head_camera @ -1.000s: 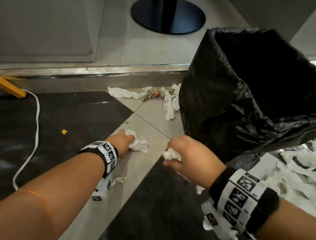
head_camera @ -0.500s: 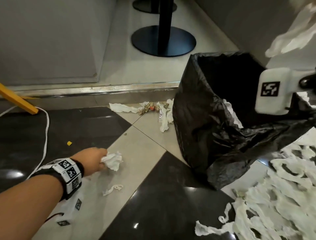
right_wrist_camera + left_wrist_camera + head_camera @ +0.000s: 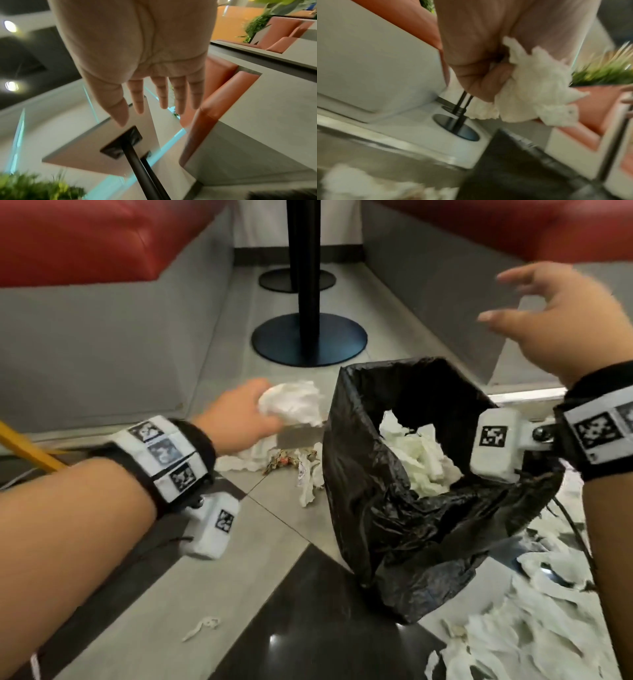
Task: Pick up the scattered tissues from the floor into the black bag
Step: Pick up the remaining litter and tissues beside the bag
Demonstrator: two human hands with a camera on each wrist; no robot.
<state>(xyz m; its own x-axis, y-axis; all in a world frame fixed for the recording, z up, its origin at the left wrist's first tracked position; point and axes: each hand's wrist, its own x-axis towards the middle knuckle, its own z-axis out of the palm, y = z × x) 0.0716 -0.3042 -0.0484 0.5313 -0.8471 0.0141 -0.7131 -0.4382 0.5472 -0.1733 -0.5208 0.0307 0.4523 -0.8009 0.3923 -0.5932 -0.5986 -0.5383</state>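
My left hand (image 3: 245,419) holds a crumpled white tissue (image 3: 293,404) in the air, just left of the black bag's (image 3: 370,484) open mouth. In the left wrist view the curled fingers (image 3: 481,75) clamp that tissue (image 3: 534,93). The bag stands on the floor with white tissues (image 3: 419,455) inside it. My right hand (image 3: 548,316) hovers above and behind the bag, fingers spread and empty; the right wrist view shows its straight fingers (image 3: 163,94). Loose tissues (image 3: 308,470) lie on the floor left of the bag, and a big heap (image 3: 534,621) lies to its right.
A black table post on a round base (image 3: 308,338) stands behind the bag, between grey bench bases with red seats (image 3: 85,237). A small tissue scrap (image 3: 202,626) lies on the near tile. A yellow bar (image 3: 30,451) pokes in at the left edge.
My left hand has lifted its tissue off the floor and carried it right, up to the bag's rim. My right hand has let go of its tissue and now hangs open above the bag.
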